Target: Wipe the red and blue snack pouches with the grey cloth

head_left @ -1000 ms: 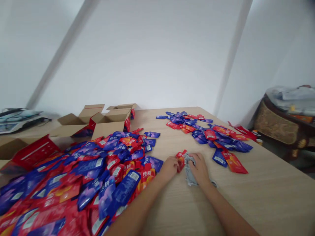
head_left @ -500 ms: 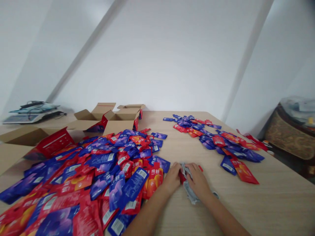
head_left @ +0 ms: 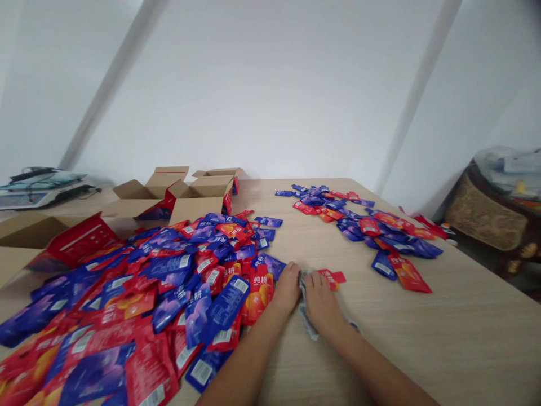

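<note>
Head view has both your hands close together over the table (head_left: 422, 344), the left just beside the right. Your right hand (head_left: 324, 304) is mostly closed, palm down, its fingers bent over a crumpled grey cloth (head_left: 308, 327) that shows along its left side and below it. Your left hand (head_left: 288, 287) is curled at the cloth's left edge; its fingertips are hidden, so you cannot tell from here how far it is open or whether it pinches anything. One red pouch (head_left: 335, 277) pokes out beyond your right knuckles, the rest of it covered. It sits between the large pouch pile (head_left: 228, 301) on your left and the smaller pouch group (head_left: 382, 230) on your right, apart from both. The step in hand looks like wiping that pouch. The next move seems to call for a steady hold on it while the cloth works across, then easing the cloth off without dragging the pouch.
</note>
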`<state>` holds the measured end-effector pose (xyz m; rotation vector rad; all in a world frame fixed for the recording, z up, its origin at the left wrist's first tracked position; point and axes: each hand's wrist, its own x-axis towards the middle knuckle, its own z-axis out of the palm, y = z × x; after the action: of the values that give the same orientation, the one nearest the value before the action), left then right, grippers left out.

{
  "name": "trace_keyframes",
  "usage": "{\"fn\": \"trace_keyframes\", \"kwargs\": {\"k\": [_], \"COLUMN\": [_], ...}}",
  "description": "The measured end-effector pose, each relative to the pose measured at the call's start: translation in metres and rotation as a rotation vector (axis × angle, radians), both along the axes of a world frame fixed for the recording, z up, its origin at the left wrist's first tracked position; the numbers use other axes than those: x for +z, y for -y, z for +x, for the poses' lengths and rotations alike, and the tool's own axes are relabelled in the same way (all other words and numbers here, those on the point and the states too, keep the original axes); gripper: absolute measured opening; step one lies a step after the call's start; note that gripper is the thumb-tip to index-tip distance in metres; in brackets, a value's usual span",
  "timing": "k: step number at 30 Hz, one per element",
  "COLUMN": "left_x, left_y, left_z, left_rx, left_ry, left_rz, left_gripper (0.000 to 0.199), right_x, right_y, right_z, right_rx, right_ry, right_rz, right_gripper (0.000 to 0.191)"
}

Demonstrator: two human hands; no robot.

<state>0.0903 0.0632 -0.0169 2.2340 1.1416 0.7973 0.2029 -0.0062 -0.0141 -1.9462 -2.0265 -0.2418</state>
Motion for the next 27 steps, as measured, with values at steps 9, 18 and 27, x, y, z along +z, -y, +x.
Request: {"fn": "trace_keyframes", "kwargs": {"k": [9,18,27], "left_x": [0.001,0.001,0.013], "left_y": [0.001,0.006,0.007], "left_z": [-0.009,0.001,-0.004], "left_rx": [0.042,0.005,-0.058], "left_ry": [0.131,0.592,0.498], "left_rz": [-0.003,-0.884,-1.022], "left_gripper": [0.02,0.018,0.005], "right_x": [-0.011,-0.011,0.001], "right_y": [-0.024,-0.019,-0.017], "right_z": [0.091,0.101,0.031], "right_rx": [-0.366,-0.223,0.126], "right_ry": [-0.087,-0.593,-0.277], "right_rz": [-0.034,0.3,0.013], "right_gripper": [0.026,0.032,0.048]}}
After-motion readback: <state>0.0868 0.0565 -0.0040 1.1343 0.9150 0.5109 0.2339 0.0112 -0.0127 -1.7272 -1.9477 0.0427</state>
